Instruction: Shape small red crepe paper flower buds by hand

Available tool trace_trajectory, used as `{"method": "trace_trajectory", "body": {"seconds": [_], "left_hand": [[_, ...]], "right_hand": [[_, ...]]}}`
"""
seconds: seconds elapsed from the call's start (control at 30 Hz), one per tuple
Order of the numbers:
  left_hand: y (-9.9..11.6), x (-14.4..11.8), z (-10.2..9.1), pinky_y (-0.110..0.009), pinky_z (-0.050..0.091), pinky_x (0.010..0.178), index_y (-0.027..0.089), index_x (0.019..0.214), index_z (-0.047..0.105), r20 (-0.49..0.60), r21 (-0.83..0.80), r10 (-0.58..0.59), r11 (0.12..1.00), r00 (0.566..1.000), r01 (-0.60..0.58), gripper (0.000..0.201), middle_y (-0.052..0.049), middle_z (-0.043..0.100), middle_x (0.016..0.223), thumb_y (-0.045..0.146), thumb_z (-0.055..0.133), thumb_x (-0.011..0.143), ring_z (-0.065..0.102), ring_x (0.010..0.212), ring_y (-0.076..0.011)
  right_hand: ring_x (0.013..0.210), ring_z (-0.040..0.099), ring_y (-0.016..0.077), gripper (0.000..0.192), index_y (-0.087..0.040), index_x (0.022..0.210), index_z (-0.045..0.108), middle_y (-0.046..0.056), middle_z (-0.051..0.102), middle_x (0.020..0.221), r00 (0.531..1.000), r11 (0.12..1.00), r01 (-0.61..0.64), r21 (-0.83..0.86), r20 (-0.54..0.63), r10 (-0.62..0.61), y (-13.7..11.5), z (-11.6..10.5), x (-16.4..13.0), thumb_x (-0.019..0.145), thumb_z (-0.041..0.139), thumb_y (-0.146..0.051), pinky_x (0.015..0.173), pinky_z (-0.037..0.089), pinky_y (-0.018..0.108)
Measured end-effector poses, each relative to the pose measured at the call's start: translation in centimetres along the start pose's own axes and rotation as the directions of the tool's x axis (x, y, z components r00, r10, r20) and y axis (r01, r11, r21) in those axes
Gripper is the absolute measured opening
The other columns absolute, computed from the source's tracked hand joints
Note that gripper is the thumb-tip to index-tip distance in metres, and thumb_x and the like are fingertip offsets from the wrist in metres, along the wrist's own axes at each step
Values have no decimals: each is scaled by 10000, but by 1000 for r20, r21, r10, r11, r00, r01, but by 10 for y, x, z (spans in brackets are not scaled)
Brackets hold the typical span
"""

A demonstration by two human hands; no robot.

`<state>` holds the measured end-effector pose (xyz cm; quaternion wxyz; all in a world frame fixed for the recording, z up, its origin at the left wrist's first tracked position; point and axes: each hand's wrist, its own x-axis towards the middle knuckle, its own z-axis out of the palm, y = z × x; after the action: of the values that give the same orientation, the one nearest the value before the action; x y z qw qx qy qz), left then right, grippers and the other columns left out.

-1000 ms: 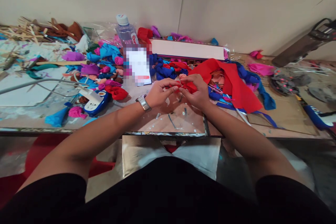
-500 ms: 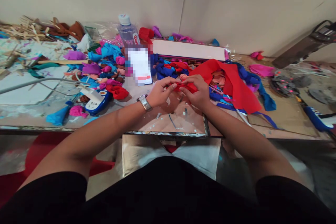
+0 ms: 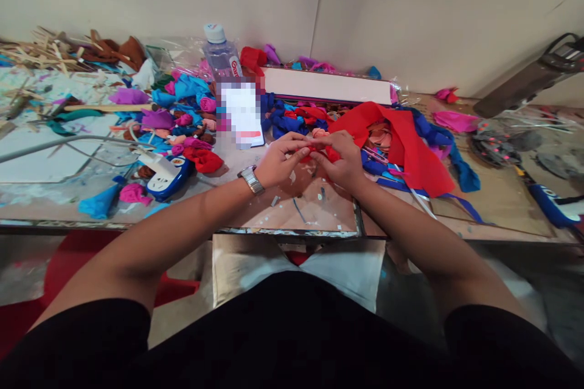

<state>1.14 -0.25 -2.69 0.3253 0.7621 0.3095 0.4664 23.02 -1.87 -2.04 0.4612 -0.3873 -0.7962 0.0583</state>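
**Red crepe scrap pinched between both hands**

Small red crepe-paper piece (image 3: 319, 152), crumpled, is held just above the table (image 3: 319, 206) near the middle of its front edge. The left hand (image 3: 276, 161), with a metal wristwatch (image 3: 250, 180) on its wrist, closes its fingers (image 3: 296, 144) on the piece from one side; the right hand (image 3: 342, 161) closes its fingers (image 3: 325, 141) on it from the other, so that the fingertips of both hands meet over the paper. Beside the right hand lies a large red paper sheet (image 3: 410, 146), partly over blue paper strips (image 3: 456, 164). Toward the back edge stand a clear plastic water bottle (image 3: 221, 55) and a long white box (image 3: 326, 85). Toward the left edge, many rolled paper pieces in blue, pink and purple (image 3: 177, 109) surround a blue-and-white power strip (image 3: 166, 177). A pile of wooden sticks (image 3: 36, 55) fills the back left corner.
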Motion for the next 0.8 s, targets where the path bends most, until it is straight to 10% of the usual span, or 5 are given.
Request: {"method": "trace_trajectory", "body": {"seconds": [0.33, 0.5, 0.8], "left_hand": [[-4, 0, 4, -351, 588, 958, 234, 1322, 744, -6, -194, -124, 974, 992, 121, 564, -104, 771, 1248, 631, 785, 924, 725, 1083, -212], [-6, -1, 7, -328, 574, 851, 182, 1087, 736, 34, -289, -246, 926, 969, 245, 508, -67, 775, 1014, 591, 884, 825, 706, 899, -184], [-13, -1, 5, -339, 548, 884, 189, 893, 759, -15, -246, -122, 962, 992, 115, 366, -70, 760, 1011, 540, 861, 867, 670, 928, -189]], "right_hand": [[1098, 708, 269, 211, -277, 1079, 782, 80, 740, 1126, 991, 996, 77, 54, -111, -71, 2, 3, 1, 1035, 693, -462, 976, 563, 486], [1076, 716, 272, 215, -264, 1053, 725, 77, 750, 1080, 982, 992, 69, 102, -180, -50, 0, 1, 3, 1021, 707, -476, 959, 580, 481], [950, 687, 217, 271, -232, 1041, 659, 77, 749, 1040, 981, 983, 1, 183, -190, 34, -2, 2, 3, 1053, 643, -502, 869, 575, 406]]}}
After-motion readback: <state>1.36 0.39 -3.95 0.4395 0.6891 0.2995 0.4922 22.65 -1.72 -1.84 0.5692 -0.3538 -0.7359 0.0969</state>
